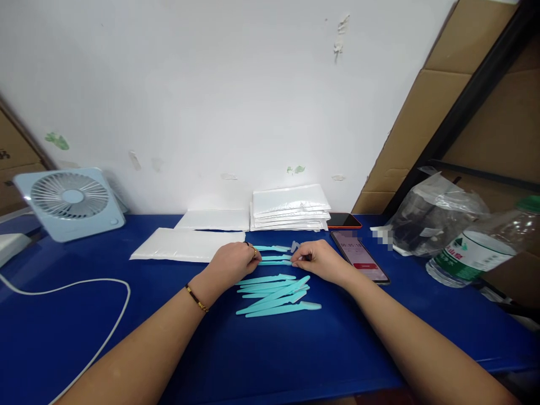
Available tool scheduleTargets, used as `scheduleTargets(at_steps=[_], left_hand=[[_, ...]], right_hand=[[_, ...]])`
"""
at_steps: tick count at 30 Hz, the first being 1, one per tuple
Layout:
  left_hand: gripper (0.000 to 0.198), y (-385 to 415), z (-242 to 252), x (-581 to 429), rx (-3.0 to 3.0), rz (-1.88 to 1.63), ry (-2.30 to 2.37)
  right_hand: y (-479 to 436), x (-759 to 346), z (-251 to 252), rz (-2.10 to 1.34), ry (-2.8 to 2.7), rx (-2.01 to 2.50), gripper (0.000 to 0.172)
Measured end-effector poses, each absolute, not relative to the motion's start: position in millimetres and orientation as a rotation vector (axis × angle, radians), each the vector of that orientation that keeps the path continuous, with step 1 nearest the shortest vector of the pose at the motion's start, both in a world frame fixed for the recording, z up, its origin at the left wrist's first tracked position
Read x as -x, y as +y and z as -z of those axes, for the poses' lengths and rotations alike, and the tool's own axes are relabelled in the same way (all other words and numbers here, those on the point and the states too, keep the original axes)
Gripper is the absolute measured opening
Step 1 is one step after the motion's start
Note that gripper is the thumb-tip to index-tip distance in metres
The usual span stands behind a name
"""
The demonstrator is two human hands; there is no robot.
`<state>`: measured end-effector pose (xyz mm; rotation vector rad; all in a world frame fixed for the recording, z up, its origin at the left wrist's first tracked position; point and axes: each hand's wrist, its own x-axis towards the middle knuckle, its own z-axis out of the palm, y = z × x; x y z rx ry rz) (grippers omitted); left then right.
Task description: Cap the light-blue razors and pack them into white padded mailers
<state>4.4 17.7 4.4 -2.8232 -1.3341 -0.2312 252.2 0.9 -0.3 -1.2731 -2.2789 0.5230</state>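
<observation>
Two turquoise eyebrow razors lie side by side between my hands, just above or on the blue table. My left hand pinches their handle ends, fingers closed. At the blade ends, the fingertips of my right hand are closed too. Another turquoise razor rests just behind them, and small translucent pieces like blade caps sit by its tip. Nearer to me is a loose pile of several turquoise razors, their blade ends pointing right.
White padded envelopes are stacked against the wall, with more flat white ones to the left. On the right are a phone showing a timer, a second phone, a plastic bag and a bottle. A fan and white cable are left.
</observation>
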Motion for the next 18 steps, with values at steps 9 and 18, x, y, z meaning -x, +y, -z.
scheduleTargets(at_steps=[9, 18], left_hand=[[0.023, 10.8, -10.7, -4.5, 3.093, 0.264, -1.413], [0.016, 8.5, -7.3, -6.6, 3.058, 0.242, -1.592]], right_hand=[[1.8, -322.9, -28.6, -0.441, -2.251, 1.655, 0.012], [4.7, -303.1, -11.8, -0.462, -2.386, 1.688, 0.006]])
